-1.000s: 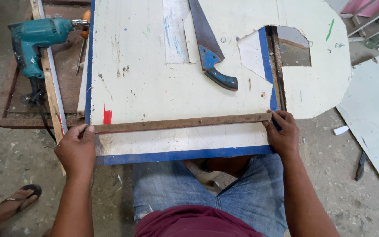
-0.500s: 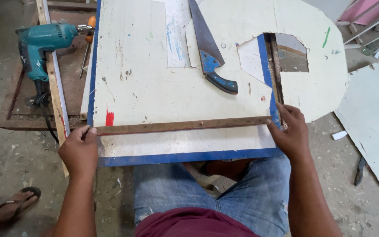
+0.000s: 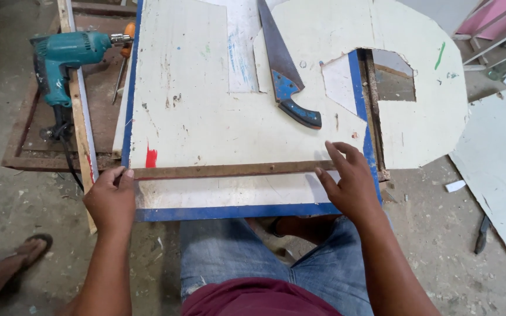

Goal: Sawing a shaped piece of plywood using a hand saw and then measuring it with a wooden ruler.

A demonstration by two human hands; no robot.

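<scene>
Since the earlier frame, my right hand (image 3: 352,187) has slid inward along the rusty metal square (image 3: 229,170), leaving the corner where it sat before; my left hand (image 3: 111,198) has stayed at the opposite end. I see the square's long arm lying flat across the white board (image 3: 206,105), just above the board's blue near edge, with its short arm running up the board's right side beside a cut-out hole. My left hand pinches the square's left end at the board's corner, thumb and fingers closed narrowly on it; my right hand lies open, fingers spread, pressing the arm down. A blue-handled handsaw (image 3: 285,76) rests on the board farther up, well apart from both hands. A teal electric drill (image 3: 60,58) sits off the board's left edge, on a wooden frame.
</scene>
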